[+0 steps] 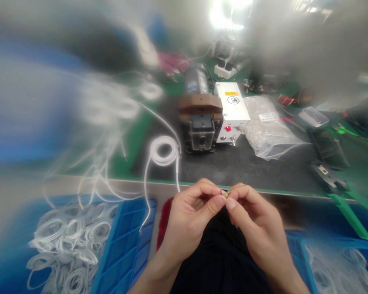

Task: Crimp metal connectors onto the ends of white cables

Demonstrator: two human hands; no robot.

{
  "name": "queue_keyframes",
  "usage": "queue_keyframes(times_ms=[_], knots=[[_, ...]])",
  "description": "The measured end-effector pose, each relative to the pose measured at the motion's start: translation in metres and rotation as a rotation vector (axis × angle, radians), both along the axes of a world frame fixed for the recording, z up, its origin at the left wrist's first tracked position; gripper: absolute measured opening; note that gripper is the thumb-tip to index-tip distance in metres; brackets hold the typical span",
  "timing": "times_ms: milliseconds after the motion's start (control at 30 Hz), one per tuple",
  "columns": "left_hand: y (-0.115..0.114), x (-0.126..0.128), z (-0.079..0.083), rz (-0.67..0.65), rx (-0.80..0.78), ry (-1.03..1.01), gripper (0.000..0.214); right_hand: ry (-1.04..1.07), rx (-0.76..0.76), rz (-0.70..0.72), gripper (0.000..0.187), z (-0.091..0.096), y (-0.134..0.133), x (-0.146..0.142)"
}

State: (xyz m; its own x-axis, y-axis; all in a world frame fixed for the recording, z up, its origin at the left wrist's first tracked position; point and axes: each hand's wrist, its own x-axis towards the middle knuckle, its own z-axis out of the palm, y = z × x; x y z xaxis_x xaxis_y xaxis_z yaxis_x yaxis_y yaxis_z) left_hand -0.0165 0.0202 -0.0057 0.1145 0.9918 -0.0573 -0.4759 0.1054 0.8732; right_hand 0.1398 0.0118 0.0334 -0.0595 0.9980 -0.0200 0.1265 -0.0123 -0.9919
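My left hand and my right hand meet in front of me at the table's front edge. Both are closed in a pinch, fingertips almost touching. Between them shows a tiny yellowish wire end, mostly covered by the fingers. A coiled white cable lies on the black mat just beyond my left hand. One of its tails runs down behind that hand; the other hangs over the table edge, to the left.
A machine with a white control box and lit red switch stands on the mat. Right of it lie a clear plastic bag and green-handled pliers. Loose white cables hang at left. Blue crates flank me, the left holding several coils.
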Motion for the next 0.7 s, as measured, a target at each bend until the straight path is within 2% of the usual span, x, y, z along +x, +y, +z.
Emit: queue_keyframes(times_ms=[133,333,500,700], knots=[[0.000,-0.002,0.002,-0.029,-0.042,-0.035,0.005,0.064,-0.039,0.000,0.020,-0.002,0.002,-0.004],[-0.001,-0.002,0.007,-0.010,-0.060,-0.055,0.011,-0.017,0.038,-0.037,0.014,-0.004,-0.001,-0.006],[0.000,0.000,0.009,0.046,0.008,0.086,0.011,-0.157,0.113,-0.078,0.014,-0.004,0.001,-0.001],[0.000,-0.002,0.011,0.033,0.066,0.287,0.010,-0.188,0.117,-0.078,0.012,-0.002,0.006,0.006]])
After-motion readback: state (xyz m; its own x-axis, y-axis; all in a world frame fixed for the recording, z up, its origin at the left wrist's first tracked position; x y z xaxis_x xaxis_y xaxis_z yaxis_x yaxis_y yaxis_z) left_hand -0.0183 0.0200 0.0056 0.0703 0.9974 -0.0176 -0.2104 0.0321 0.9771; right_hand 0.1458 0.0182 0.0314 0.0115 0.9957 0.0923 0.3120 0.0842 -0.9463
